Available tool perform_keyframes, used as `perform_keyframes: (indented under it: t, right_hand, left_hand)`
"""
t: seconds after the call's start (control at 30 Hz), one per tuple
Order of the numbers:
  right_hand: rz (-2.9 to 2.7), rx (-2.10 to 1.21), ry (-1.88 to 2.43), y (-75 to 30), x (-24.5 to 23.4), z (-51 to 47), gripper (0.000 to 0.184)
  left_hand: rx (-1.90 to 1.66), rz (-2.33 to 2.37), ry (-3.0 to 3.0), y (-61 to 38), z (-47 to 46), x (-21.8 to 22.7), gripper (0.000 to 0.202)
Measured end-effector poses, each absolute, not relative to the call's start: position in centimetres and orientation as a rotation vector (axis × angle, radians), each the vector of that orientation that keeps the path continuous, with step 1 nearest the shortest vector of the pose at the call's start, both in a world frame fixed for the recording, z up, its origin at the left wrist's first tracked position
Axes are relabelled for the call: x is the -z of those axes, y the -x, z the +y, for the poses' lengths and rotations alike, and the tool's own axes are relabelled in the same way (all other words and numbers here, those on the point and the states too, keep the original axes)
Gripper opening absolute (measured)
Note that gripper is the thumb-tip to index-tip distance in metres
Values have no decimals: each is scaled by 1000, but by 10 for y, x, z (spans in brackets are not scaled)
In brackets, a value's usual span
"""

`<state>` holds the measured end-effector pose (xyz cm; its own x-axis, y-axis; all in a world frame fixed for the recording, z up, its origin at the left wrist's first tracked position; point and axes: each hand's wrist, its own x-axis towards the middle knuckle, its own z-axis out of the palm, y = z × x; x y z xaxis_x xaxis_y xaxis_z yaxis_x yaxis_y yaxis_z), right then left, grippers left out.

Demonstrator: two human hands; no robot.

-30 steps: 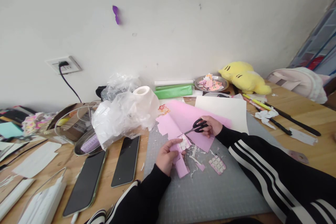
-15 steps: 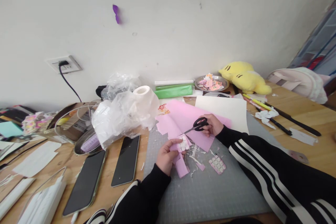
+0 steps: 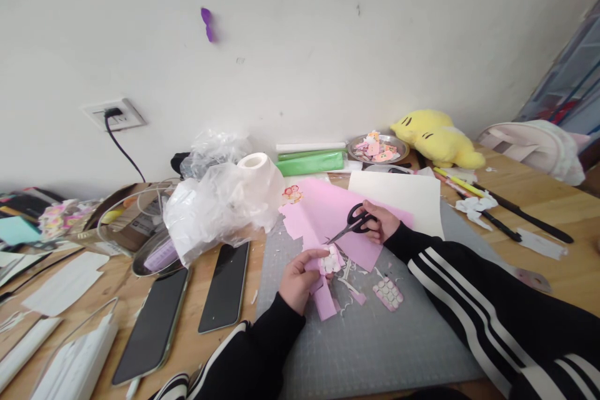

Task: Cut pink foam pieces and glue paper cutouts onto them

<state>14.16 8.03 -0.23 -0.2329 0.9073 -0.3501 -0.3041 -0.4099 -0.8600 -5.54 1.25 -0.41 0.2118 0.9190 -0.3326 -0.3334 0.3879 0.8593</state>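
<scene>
The left hand (image 3: 300, 276) is curled shut around a small pink paper piece (image 3: 325, 270). Its thumb and fingers pinch the top, where little white shapes sit. The right hand (image 3: 380, 222) is closed on the scissors (image 3: 355, 221), with fingers through the black loops. The blades point down and left at the small pink paper piece, and the tips are just above it. I cannot tell how far the blades are open.

Both hands are in the middle of the frame, over a grey mat (image 3: 375, 344) on the surface. The left hand is lower and the right hand is higher and to the right.

There is one big pink sheet (image 3: 323, 209) under the scissors and one cream sheet (image 3: 403, 197) just behind the right hand. One small sticker block (image 3: 388, 292) lies on the mat, below the right wrist. Thin white scraps lie between the sticker block and the left hand.

Two phones (image 3: 227, 287) lie side by side at the lower left. One white paper roll (image 3: 257, 170) stands left of the pink sheet. One yellow soft toy (image 3: 435, 137) and one round dish (image 3: 377, 149) sit at the upper right.
</scene>
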Motion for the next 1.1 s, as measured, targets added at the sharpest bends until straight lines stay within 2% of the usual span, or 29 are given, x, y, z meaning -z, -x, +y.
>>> perform_keyframes:
  t: [0.13,0.3,0.53,0.8,1.1]
  right_hand:
    - [-821,-1709,1174,-137,1,80,40]
    - [-745,-1862,965,-139,-2,81,36]
    - [-767,-2006,744,-144,-2,80,48]
    - [-727,-2040,610,-145,-2,79,47]
    - [-720,-2065,739,-145,1,80,45]
  left_hand:
    - [-984,967,-731,55,12,5,31]
    - [-987,980,-722,56,12,5,32]
    - [-994,1002,-713,56,12,5,32]
    - [-1003,1014,-705,55,13,3,38]
    - [-1037,1003,-680,55,13,5,44]
